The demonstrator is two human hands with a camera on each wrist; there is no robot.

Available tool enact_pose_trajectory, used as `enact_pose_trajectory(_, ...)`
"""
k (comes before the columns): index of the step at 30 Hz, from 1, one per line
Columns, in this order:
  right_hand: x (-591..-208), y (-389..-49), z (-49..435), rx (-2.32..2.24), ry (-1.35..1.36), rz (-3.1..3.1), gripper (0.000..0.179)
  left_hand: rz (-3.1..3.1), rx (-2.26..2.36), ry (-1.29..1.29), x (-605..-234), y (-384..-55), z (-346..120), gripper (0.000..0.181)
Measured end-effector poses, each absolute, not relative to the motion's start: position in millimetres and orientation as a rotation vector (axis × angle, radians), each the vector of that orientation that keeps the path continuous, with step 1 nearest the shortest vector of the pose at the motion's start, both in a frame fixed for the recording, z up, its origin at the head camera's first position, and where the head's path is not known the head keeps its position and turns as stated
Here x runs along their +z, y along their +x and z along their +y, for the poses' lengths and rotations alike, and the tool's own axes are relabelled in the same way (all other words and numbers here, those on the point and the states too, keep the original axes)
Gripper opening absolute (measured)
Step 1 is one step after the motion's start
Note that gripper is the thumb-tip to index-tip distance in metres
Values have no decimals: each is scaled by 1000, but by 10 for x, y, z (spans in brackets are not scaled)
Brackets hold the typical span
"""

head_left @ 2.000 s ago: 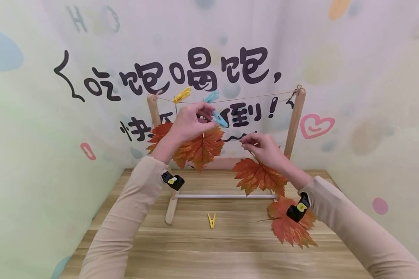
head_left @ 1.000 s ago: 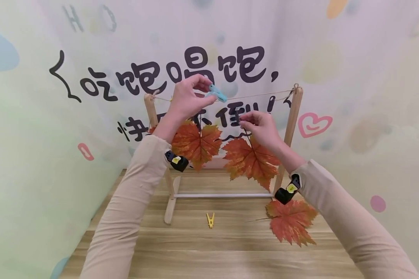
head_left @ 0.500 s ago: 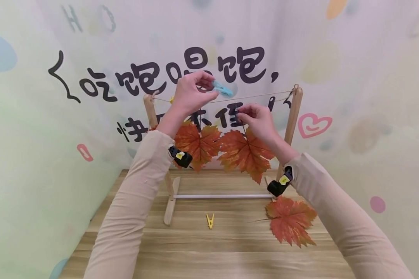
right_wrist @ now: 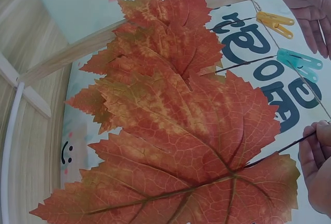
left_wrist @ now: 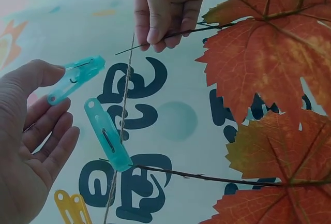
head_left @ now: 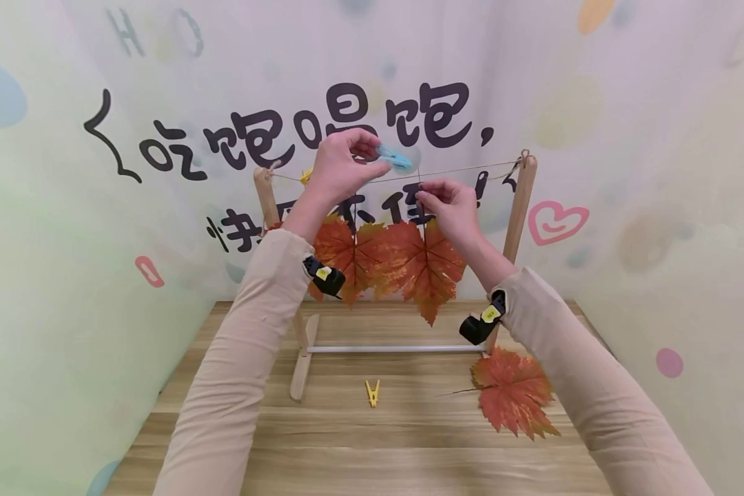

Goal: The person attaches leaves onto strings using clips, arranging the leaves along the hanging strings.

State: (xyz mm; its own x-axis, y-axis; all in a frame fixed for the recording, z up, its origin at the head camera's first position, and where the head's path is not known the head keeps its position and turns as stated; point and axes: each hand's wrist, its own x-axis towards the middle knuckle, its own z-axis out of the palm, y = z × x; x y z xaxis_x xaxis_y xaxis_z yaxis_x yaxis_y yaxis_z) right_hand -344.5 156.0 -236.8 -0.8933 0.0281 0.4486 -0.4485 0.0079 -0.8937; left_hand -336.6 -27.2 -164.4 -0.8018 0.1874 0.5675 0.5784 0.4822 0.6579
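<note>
My left hand [head_left: 344, 165] pinches a light-blue clothespin [left_wrist: 77, 79] between thumb and fingers, just above the twine [head_left: 465, 169]. By its thin stem [left_wrist: 191, 31], my right hand [head_left: 452, 203] holds an orange-red artificial maple leaf [head_left: 430, 269]. The stem's tip crosses the twine in the left wrist view; whether they touch I cannot tell. Beside it, a second leaf [head_left: 352, 258] hangs from a blue clothespin [left_wrist: 108, 136] clipped on the twine. A yellow clothespin [right_wrist: 275, 22] holds another leaf [right_wrist: 165, 6] further left, partly hidden by my left arm in the head view.
The twine runs between two wooden posts [head_left: 521, 200], joined low down by a white rod [head_left: 397, 348]. On the wooden table [head_left: 409, 461] lie a yellow clothespin [head_left: 372, 393] and a loose maple leaf [head_left: 513, 393]. A printed curtain [head_left: 645, 172] stands behind.
Both hands have risen to the twine. The right hand has brought its leaf up and leftward, next to the hanging leaf, and the left hand has lifted its clothespin above the twine.
</note>
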Motion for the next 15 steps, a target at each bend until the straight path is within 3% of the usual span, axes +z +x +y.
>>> enact_pose_trajectory(15, -2391, -3499, 1503, 2007, 361, -1902, 17, -2363, -1236, -624, -1679, -3416, -249, 31)
